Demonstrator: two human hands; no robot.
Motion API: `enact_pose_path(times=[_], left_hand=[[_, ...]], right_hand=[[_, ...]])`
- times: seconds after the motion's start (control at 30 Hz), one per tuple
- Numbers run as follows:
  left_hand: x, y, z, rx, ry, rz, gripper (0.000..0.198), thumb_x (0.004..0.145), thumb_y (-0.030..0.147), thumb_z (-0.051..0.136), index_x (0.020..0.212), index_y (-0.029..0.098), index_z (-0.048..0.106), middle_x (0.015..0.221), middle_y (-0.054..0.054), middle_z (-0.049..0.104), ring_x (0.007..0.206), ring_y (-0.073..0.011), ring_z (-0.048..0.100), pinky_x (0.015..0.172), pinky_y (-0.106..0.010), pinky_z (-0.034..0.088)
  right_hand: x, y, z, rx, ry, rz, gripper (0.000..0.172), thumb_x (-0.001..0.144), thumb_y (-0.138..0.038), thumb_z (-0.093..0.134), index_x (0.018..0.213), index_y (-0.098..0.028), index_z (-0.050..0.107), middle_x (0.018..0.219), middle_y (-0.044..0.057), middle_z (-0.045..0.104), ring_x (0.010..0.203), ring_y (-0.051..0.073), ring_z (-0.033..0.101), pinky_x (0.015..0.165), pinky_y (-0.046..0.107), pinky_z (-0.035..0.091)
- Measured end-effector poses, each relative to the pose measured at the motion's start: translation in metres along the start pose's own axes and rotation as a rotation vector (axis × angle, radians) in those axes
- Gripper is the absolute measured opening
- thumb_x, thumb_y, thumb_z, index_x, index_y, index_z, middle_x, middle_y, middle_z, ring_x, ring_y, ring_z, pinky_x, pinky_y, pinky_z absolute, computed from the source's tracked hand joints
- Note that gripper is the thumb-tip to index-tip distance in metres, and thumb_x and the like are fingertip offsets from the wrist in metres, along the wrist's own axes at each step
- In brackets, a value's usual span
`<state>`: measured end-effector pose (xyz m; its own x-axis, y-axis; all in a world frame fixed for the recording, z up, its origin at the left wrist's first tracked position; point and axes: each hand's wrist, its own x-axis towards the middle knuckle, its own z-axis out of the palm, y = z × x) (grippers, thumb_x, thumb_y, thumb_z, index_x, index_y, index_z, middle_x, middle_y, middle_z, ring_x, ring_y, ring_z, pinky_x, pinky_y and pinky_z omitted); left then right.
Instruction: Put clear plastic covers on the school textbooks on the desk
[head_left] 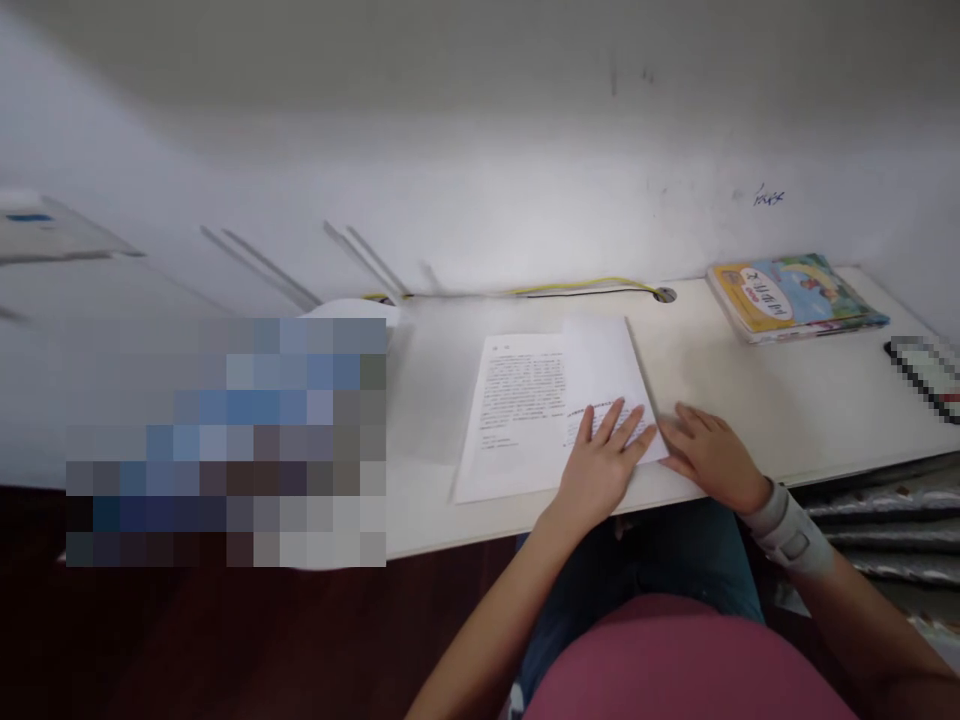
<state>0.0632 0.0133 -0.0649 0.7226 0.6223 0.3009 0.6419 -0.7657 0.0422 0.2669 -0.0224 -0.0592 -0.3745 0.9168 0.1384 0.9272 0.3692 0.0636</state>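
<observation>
An open book [517, 460] with printed text on both pages lies on the white desk. My left hand [604, 462] rests flat on the lower part of its right page, fingers spread over the text. Just right of the book, my right hand [712, 455] lies at the page's right edge with its fingers apart; whether the fingertips touch the paper I cannot tell. A pale band [787, 530] wraps the right wrist.
Colourful books [795, 290] are stacked at the back right. A partly blurred phone-like object [926, 375] lies at the far right. A yellow cable [585, 286] runs along the wall to a cable hole [665, 295]. A pixelated area covers the left side.
</observation>
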Motion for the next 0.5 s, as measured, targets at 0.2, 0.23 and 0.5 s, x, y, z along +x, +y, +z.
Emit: enact_pose_path(times=[0.2, 0.23, 0.5], left_hand=[[0.006, 0.007, 0.012, 0.044, -0.035, 0.039, 0.041, 0.089, 0.021, 0.045, 0.13, 0.025, 0.051, 0.142, -0.006, 0.043, 0.135, -0.032, 0.03, 0.107, -0.059, 0.024], [0.007, 0.007, 0.013, 0.041, -0.041, 0.047, 0.041, 0.09, 0.022, 0.045, 0.13, 0.025, 0.052, 0.142, -0.006, 0.043, 0.135, -0.0319, 0.03, 0.107, -0.059, 0.024], [0.01, 0.009, 0.016, 0.011, -0.028, 0.045, 0.041, 0.087, 0.02, 0.048, 0.127, 0.026, 0.054, 0.138, -0.007, 0.048, 0.134, -0.0308, 0.033, 0.108, -0.06, 0.022]], right_hand=[[-0.03, 0.003, 0.015, -0.057, 0.019, 0.017, 0.062, 0.083, -0.054, 0.052, 0.136, -0.023, 0.044, 0.14, 0.022, 0.041, 0.129, 0.035, 0.038, 0.099, 0.052, 0.033], [-0.03, 0.003, 0.016, -0.055, 0.018, 0.018, 0.061, 0.084, -0.053, 0.051, 0.136, -0.022, 0.044, 0.14, 0.022, 0.041, 0.13, 0.035, 0.037, 0.1, 0.052, 0.033], [-0.029, 0.008, 0.019, 0.02, 0.021, 0.015, 0.063, 0.089, -0.051, 0.042, 0.136, -0.009, 0.041, 0.141, 0.021, 0.041, 0.133, 0.031, 0.033, 0.103, 0.047, 0.032]])
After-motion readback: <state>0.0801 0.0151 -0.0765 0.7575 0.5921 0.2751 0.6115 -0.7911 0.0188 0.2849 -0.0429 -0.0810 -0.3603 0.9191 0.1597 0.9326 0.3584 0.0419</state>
